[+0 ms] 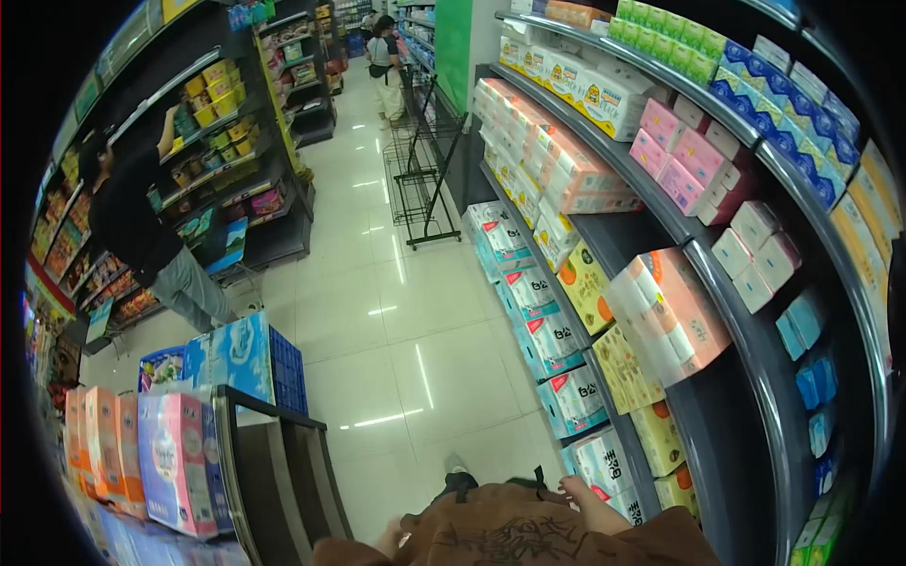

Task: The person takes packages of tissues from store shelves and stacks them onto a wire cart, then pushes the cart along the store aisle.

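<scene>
My right hand is low in the view, beside my brown top. Its fingers look slightly apart, with nothing seen in them. It is nearest to the white-and-teal tissue packs stacked along the lowest shelf on the right. Only a small part of my left hand shows at the bottom edge, against the brown top, and its fingers are mostly hidden. On the middle right shelf, an orange-and-white tissue bundle sits apart from a longer row of similar bundles.
A dark-framed rack with tissue packs stands at lower left, by a blue crate. A person in black reaches into the left shelves. A wire rack and another person are farther along the tiled aisle.
</scene>
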`<state>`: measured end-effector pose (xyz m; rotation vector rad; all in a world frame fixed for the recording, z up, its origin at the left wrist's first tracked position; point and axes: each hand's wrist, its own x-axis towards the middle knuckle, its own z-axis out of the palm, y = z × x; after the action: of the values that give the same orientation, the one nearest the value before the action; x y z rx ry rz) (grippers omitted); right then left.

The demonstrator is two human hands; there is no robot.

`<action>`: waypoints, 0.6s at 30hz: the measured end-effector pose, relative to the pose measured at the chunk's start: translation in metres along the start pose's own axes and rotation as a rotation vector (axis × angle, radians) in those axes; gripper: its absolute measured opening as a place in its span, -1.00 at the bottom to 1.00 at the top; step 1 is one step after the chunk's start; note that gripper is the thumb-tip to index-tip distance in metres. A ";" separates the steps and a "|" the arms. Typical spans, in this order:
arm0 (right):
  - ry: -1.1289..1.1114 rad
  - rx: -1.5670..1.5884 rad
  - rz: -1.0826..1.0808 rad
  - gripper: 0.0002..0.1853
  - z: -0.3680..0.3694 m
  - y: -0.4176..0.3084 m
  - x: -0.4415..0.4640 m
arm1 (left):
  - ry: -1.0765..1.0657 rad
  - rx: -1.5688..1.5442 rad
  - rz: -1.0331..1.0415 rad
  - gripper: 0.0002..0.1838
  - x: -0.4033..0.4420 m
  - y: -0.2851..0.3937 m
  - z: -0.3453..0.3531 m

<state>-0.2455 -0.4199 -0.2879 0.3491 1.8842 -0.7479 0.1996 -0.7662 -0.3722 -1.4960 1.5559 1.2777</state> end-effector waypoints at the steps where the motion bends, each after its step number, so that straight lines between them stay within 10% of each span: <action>1: 0.050 -0.013 -0.021 -0.65 0.005 -0.019 0.009 | 0.044 -0.049 0.017 -0.60 0.029 0.039 -0.030; 5: 0.012 -0.024 -0.235 -0.68 0.017 -0.091 0.073 | 0.530 -0.233 0.637 -0.69 0.103 0.226 -0.174; 7: 0.062 -0.089 -0.221 -0.67 0.029 -0.149 0.068 | 0.268 -0.583 0.494 -0.61 0.014 0.351 -0.237; 11: 0.002 -0.080 -0.206 -0.64 0.056 -0.251 0.091 | 0.140 -0.659 0.859 -0.63 -0.030 0.470 -0.284; 17: -0.055 0.148 -0.175 -0.67 0.057 -0.363 0.148 | 0.237 -0.136 0.724 -0.55 0.114 0.377 -0.230; 18: -0.062 0.160 -0.083 -0.67 0.058 -0.365 0.180 | 0.033 0.001 0.361 -0.60 0.119 0.348 -0.230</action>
<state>-0.4811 -0.7519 -0.3426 0.3459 1.7936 -0.9585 -0.1159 -1.0611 -0.3280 -1.2781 1.9098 1.4530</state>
